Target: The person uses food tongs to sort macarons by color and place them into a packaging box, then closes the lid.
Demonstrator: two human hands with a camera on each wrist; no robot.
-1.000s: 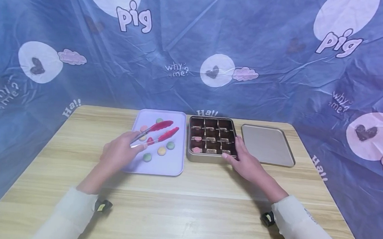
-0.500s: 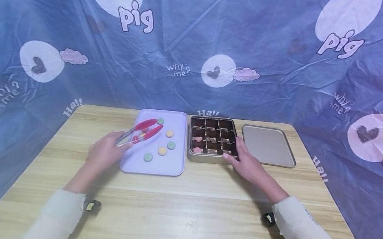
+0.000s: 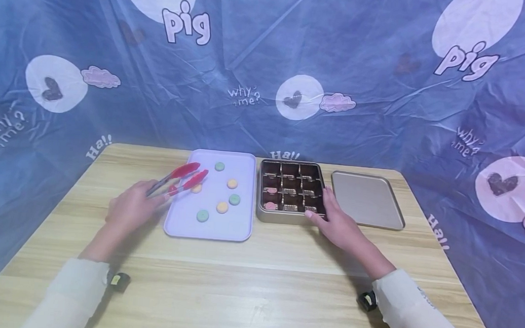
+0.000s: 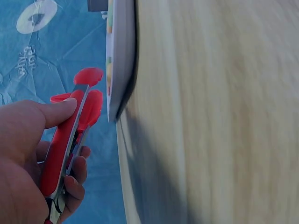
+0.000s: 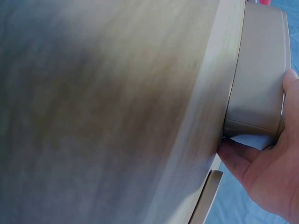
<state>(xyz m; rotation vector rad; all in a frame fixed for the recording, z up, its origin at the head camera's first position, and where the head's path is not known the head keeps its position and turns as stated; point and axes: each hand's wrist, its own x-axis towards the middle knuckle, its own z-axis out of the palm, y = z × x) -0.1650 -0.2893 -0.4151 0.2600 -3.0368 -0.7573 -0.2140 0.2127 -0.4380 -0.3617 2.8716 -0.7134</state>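
My left hand (image 3: 133, 208) grips a pair of red-tipped tongs (image 4: 63, 149), their arms apart, over the left edge of a pale purple tray (image 3: 214, 231). On the tray lie several small round cookie-like pieces, among them a green piece (image 3: 202, 215) and a yellow piece (image 3: 222, 207). Another yellow piece (image 3: 196, 188) is partly covered by the tongs. My right hand (image 3: 340, 226) holds the front right corner of a gold tin (image 3: 281, 217), thumb at its front rim and fingers along its side. Inside the tin's dark divided insert, a pink piece (image 3: 270, 205) sits in the front left compartment, another right behind it.
Right of the tin lies a flat gold lid (image 3: 367, 199) with a raised rim. Everything stands on a wooden table (image 3: 244, 290). A blue printed cloth (image 3: 253, 41) hangs behind and at both sides.
My left hand has moved left with the tongs, from over the middle of the tray to its left edge. My right hand and the tin stay in place.
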